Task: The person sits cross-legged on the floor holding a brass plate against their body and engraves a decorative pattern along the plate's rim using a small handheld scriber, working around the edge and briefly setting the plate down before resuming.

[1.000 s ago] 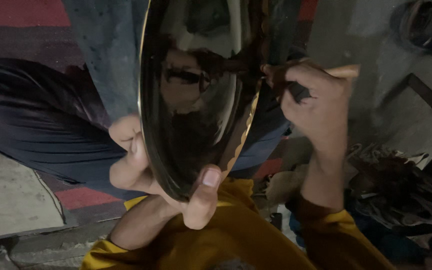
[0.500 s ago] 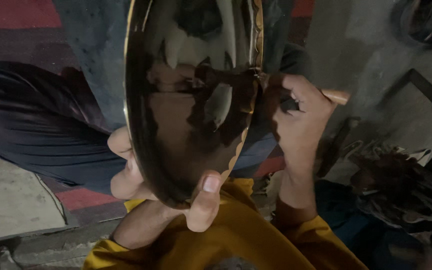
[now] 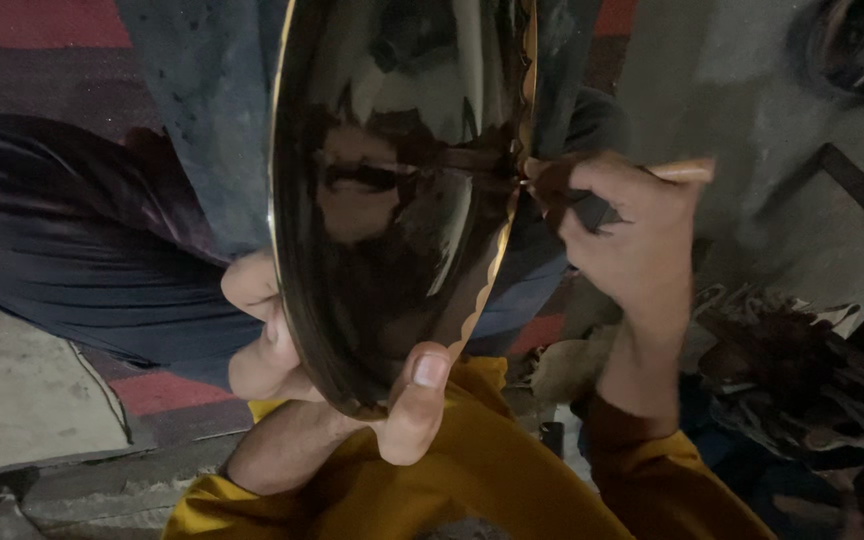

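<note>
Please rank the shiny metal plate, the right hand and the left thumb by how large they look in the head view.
1. Metal plate, though it is nearest the camera.
2. Right hand.
3. Left thumb.

A dark, glossy metal plate (image 3: 402, 200) with a golden scalloped rim, above yellow sleeves (image 3: 512, 480).

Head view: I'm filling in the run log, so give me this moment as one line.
left hand: grips shiny dark plate at lower rim | right hand: holds thin tool against scalloped edge | plate: held on edge

One shiny metal plate (image 3: 402, 200), one wooden-handled tool (image 3: 682, 172), two hands.
</note>
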